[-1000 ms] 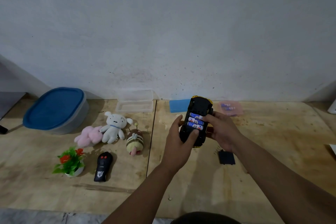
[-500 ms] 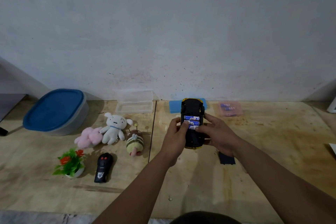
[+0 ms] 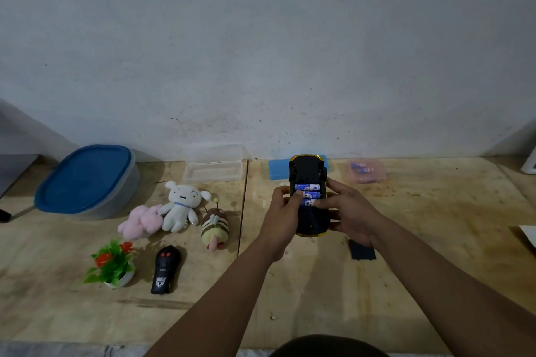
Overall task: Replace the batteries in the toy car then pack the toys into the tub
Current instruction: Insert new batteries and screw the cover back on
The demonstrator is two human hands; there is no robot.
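Observation:
The toy car (image 3: 307,171) lies upside down, black underside up with a yellow body edge, held between both hands above the wooden table. Its open bay shows three blue batteries (image 3: 308,195). My left hand (image 3: 282,213) grips the car's left side, thumb pressing on the batteries. My right hand (image 3: 349,211) grips the right side, thumb on the lowest battery. The black battery cover (image 3: 362,251) lies on the table below my right hand. The tub (image 3: 87,182) with its blue lid stands at the far left.
Left of the hands lie a white plush (image 3: 181,206), a pink plush (image 3: 142,220), a striped bee plush (image 3: 215,229), a black remote (image 3: 165,269) and a small potted plant (image 3: 111,264). Against the wall sit a clear open case (image 3: 213,166), a blue block (image 3: 278,169) and a pink battery case (image 3: 366,171).
The car has been turned straight and lowered a little toward the table. Both thumbs have moved onto the batteries in the bay.

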